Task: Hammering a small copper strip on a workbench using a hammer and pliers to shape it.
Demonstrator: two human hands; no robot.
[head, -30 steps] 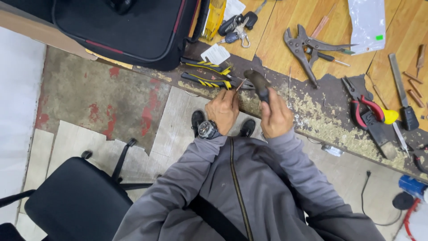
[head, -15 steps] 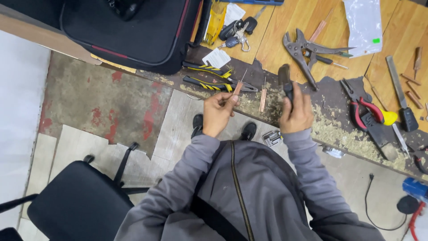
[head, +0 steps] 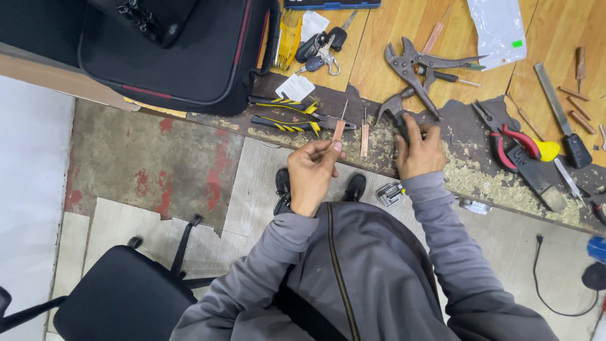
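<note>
Above the front edge of the tabletop [head: 404, 38], your left hand [head: 312, 173] holds a small copper-coloured strip [head: 339, 130] upright, its fingers [head: 328, 150] closed narrowly on the strip's lower end; a thin pin rises from the top of the strip. Your right hand [head: 420, 151] rests on the worn dark part of the tabletop, fingers wrapped around the dark handle of a tool [head: 396, 112] whose metal head points away from you. A second copper strip [head: 364, 140] lies on the sawdust between your two hands. Yellow-and-black pliers [head: 297, 117] lie just left of the held strip, locking pliers [head: 416, 72] lie beyond your right hand, and red-handled pliers [head: 514, 142] lie to its right. A black bag [head: 177, 50] sits at the tabletop's left end.
</note>
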